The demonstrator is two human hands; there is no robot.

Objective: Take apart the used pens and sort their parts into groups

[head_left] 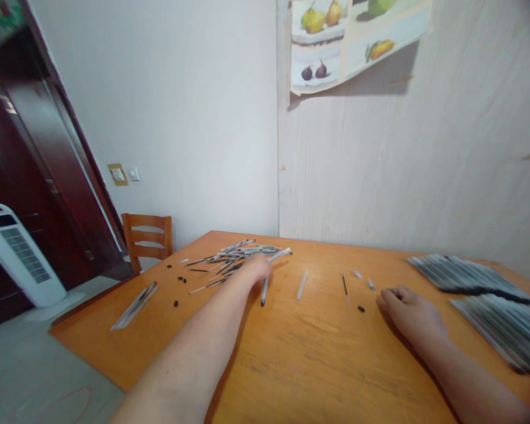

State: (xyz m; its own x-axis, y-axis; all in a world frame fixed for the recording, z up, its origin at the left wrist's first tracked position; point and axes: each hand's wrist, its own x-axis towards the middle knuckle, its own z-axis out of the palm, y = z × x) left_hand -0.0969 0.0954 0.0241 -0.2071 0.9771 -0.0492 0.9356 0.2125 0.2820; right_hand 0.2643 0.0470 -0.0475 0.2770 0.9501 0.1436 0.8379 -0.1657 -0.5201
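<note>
Grip cannot be told for either hand. The left hand (261, 267) bends over slim grey-and-black plastic pens (233, 255); the curled right hand (410, 310) rests on an orange-brown wooden table (311, 359).

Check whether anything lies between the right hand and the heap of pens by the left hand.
Yes. From the right hand toward the heap of pens lie a small black piece, a thin dark stick and a pale tube; the left hand covers the heap's near right edge.
</note>
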